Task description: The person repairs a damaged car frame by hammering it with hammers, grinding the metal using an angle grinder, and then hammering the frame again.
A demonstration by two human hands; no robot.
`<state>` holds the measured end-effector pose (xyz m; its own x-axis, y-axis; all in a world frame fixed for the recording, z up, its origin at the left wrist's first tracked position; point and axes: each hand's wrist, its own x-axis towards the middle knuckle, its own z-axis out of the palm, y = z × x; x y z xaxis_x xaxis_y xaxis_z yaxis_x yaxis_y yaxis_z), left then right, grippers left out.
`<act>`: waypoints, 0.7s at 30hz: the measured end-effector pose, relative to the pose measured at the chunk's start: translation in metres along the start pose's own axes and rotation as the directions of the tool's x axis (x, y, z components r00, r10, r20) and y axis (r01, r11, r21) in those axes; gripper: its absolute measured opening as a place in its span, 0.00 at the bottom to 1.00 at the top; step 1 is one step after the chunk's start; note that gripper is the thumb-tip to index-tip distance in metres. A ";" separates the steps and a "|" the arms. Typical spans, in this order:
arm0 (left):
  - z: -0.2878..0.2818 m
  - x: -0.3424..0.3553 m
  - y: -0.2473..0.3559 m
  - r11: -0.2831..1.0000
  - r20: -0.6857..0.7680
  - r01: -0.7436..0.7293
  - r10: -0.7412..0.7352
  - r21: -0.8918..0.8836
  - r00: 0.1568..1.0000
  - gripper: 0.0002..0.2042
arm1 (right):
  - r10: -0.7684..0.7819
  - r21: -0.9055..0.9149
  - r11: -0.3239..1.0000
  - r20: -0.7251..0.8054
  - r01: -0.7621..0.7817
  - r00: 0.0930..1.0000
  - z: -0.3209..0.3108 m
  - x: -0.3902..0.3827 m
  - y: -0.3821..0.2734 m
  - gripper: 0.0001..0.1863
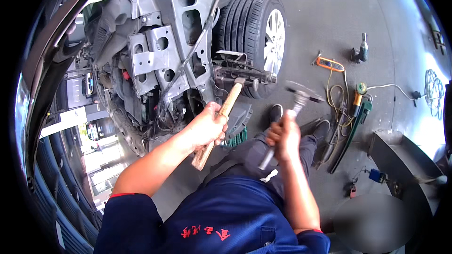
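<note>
Pale wooden-handled, metal-headed tool, clenched mid-handle in left hand, apparently for control.
Grey metal hammer clenched in right hand, head beyond grip.

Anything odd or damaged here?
Yes: the grey perforated metal car frame is bare, with no bumper over it. A long dark-green metal tool lies loose on the dark grey floor, a possible trip hazard. The left hand grips the pale wooden-handled tool normally.

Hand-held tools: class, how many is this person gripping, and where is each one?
2: a wooden-handled tool in the left hand and a hammer in the right hand, both partly covered.
</note>
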<state>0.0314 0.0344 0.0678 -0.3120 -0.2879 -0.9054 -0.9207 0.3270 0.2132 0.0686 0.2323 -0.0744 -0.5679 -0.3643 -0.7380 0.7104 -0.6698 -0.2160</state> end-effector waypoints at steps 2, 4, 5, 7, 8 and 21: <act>-0.001 -0.015 0.013 0.995 0.036 -0.096 0.097 -0.022 0.995 0.13 | -0.197 0.054 0.975 -0.246 0.217 0.949 -0.024 -0.013 -0.037 0.26; -0.004 -0.013 0.017 0.992 0.067 -0.128 0.128 0.000 0.990 0.13 | -0.213 0.197 0.947 -0.207 0.253 0.955 -0.060 -0.017 -0.061 0.26; -0.007 -0.005 0.016 0.993 0.089 -0.114 0.115 -0.016 0.989 0.13 | -0.228 0.202 0.941 -0.218 0.273 0.949 -0.065 -0.012 -0.071 0.25; -0.015 -0.003 0.013 0.992 0.073 -0.121 0.123 -0.029 0.990 0.13 | -0.203 0.192 0.947 -0.266 0.258 0.943 -0.057 -0.016 -0.072 0.25; -0.019 -0.004 0.010 0.991 0.049 -0.132 0.134 -0.036 0.990 0.13 | -0.191 0.112 0.967 -0.276 0.229 0.942 -0.051 -0.017 -0.064 0.25; -0.040 0.006 -0.002 0.993 -0.013 -0.119 0.119 0.002 0.993 0.15 | 0.129 0.027 0.990 0.167 -0.136 0.977 0.063 0.021 0.045 0.26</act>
<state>0.0216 -0.0042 0.0769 -0.4221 -0.2586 -0.8689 -0.8766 0.3605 0.3186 0.0628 0.1535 -0.0597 -0.5327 -0.5507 -0.6426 0.7692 -0.6317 -0.0962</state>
